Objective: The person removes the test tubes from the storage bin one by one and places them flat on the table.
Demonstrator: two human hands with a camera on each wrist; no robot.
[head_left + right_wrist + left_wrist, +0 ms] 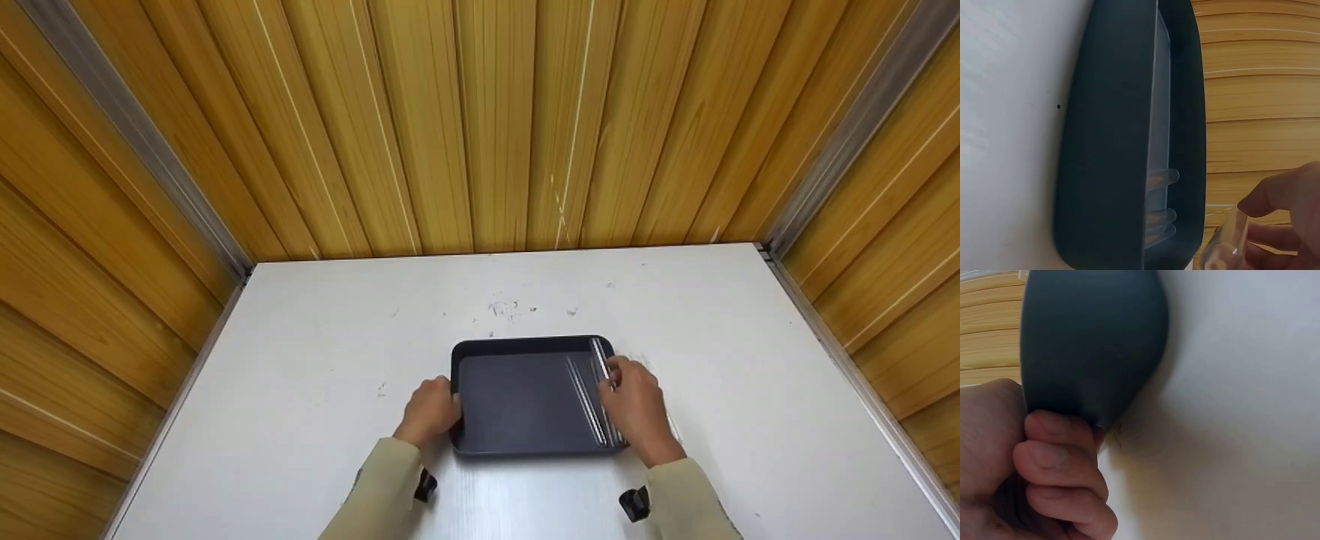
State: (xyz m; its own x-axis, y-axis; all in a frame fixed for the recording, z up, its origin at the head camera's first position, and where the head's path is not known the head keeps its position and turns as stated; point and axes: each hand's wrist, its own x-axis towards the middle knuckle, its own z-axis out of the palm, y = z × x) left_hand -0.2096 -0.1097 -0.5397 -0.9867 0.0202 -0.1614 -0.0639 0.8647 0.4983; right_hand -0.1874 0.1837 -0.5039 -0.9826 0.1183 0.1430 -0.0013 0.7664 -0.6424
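Observation:
A dark grey rectangular tray [517, 405] lies on the white table. At its left side my left hand [430, 412] grips the wall, with several fingers curled against the outside in the left wrist view. Over the tray's right end is my right hand [636, 401], pinching a clear test tube [1227, 244] between thumb and fingers. That tube slants along the right wall in the head view. Other clear test tubes [586, 401] lie lengthwise inside the tray near that end, their rounded tips [1169, 178] showing in the right wrist view.
The white table [337, 330] has small dark scuff marks beyond the tray. Wood-patterned panels [495, 135] stand at the back and both sides, with grey metal posts [832, 127] in the corners. A small black device [635, 504] sits at the right wrist.

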